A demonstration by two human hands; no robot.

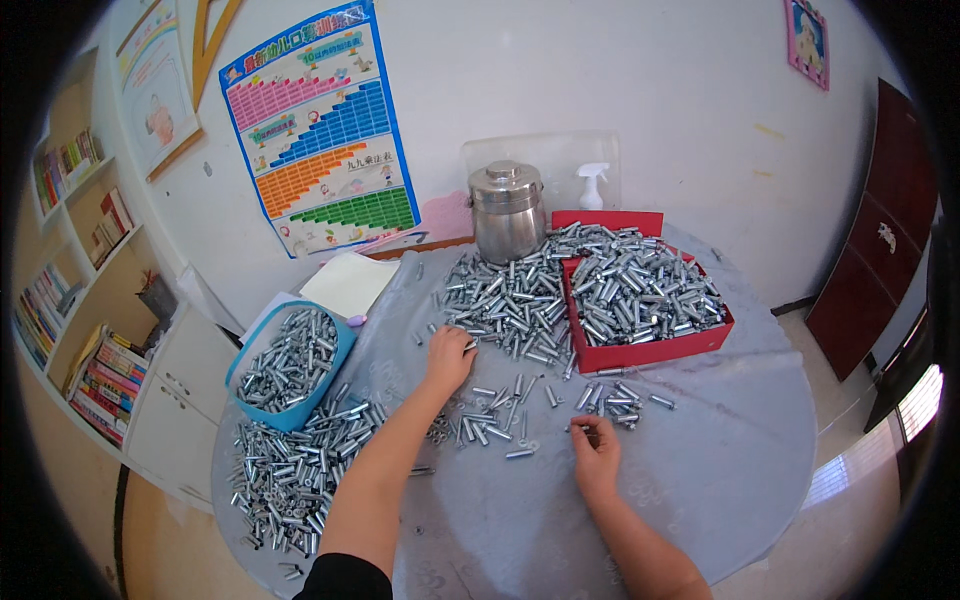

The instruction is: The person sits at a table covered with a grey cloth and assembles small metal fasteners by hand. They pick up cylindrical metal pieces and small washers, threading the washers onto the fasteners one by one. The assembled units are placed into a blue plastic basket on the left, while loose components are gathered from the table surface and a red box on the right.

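Note:
My left hand (450,360) reaches to the near edge of a loose pile of silvery metal sleeve anchors (505,300). Its fingers are closed on one metal sleeve anchor (470,346), whose end shows at the fingertips. My right hand (597,455) is over the table's middle right, thumb and fingers pinched together. A small metallic bit shows at its fingertips, too small to name. Just beyond it lies a small cluster of anchors (615,402). Between my hands are scattered bolts, sleeves (480,432) and washers.
A red box (655,353) heaped with anchors stands at the far right. At the left are a blue basket (345,352) of anchors and a large pile (290,480). Behind stand a steel pot (507,215) and a white spray bottle (592,188). A grey cloth (700,470) covers the round table.

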